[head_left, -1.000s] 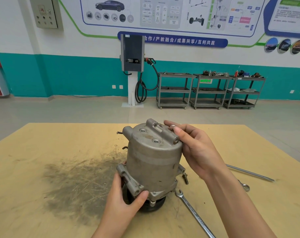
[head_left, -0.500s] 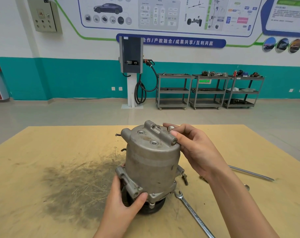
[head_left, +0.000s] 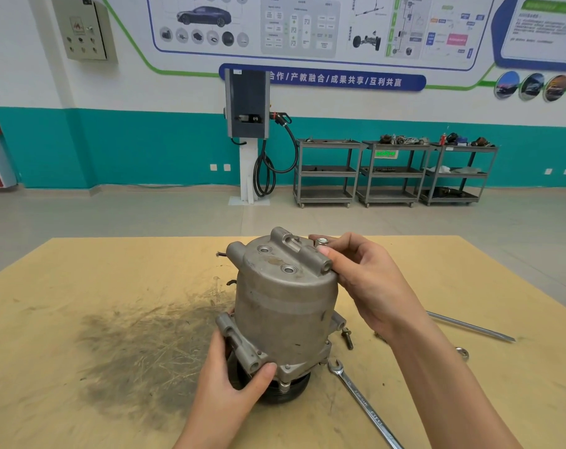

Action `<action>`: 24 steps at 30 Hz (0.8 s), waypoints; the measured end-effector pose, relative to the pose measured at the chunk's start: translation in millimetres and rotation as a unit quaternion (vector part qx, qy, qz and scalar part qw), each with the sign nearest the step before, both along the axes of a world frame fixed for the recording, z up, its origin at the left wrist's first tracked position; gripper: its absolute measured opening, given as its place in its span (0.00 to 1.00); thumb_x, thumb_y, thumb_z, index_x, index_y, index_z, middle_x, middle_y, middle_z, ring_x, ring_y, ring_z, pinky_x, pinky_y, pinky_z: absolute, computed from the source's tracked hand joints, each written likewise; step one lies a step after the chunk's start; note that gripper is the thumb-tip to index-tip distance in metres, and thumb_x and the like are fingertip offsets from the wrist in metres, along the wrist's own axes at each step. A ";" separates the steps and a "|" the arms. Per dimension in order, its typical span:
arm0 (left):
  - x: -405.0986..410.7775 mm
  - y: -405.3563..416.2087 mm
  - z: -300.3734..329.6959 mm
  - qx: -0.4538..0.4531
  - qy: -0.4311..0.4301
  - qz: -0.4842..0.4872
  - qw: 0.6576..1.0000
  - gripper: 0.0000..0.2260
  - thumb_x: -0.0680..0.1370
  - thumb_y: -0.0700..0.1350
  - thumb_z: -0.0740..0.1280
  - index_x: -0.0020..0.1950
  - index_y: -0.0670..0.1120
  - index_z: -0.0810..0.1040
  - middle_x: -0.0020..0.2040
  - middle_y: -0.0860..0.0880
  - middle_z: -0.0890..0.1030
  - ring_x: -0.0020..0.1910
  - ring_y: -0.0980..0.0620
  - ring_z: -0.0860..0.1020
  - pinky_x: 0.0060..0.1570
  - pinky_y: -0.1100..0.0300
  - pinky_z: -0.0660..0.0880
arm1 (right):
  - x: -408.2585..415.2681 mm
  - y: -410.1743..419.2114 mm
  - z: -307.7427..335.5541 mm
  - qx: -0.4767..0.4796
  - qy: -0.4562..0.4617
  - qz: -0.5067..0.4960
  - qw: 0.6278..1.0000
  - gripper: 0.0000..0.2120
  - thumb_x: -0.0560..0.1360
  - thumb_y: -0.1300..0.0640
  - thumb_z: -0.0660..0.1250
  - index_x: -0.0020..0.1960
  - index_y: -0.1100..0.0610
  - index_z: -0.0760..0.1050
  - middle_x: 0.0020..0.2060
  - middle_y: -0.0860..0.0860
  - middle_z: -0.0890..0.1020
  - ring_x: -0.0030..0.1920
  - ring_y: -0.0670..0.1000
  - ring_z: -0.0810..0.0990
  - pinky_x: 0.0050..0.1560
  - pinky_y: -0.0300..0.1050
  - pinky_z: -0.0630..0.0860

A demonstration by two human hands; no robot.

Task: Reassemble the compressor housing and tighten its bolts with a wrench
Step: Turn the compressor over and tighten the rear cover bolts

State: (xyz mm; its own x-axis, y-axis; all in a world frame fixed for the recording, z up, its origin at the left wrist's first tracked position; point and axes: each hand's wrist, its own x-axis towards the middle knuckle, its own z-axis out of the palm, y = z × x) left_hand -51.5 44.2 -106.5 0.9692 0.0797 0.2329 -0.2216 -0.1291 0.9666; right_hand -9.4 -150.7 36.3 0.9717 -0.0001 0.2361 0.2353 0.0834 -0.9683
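Wrench (head_left: 366, 406) handle past bottom edge

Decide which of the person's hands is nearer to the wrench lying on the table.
Left. The left hand grips the compressor's lower flange, just across its base from the wrench head; the right hand is up at the compressor's top.

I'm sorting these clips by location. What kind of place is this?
Probably an automotive training workshop: a wall poster of car parts, an EV charging post by the wall, and metal carts holding engine components.
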 end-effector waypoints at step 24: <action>3.4 -0.2 -3.3 -0.004 -0.007 0.010 1.000 0.35 0.61 0.61 0.75 0.64 0.69 0.63 0.56 0.78 0.74 0.58 0.76 0.73 0.51 0.74 0.70 | -0.6 1.7 -0.3 0.006 -0.009 0.004 1.000 0.04 0.75 0.65 0.69 0.42 0.60 0.76 0.54 0.56 0.83 0.58 0.52 0.80 0.65 0.54 0.74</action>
State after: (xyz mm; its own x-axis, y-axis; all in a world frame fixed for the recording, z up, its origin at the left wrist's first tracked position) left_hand -48.1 44.1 -109.8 0.9639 0.1018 0.2458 -0.2327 -0.1259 0.9644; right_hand -10.0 -149.1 36.0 0.9674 0.0053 0.2534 0.2517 0.0967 -0.9630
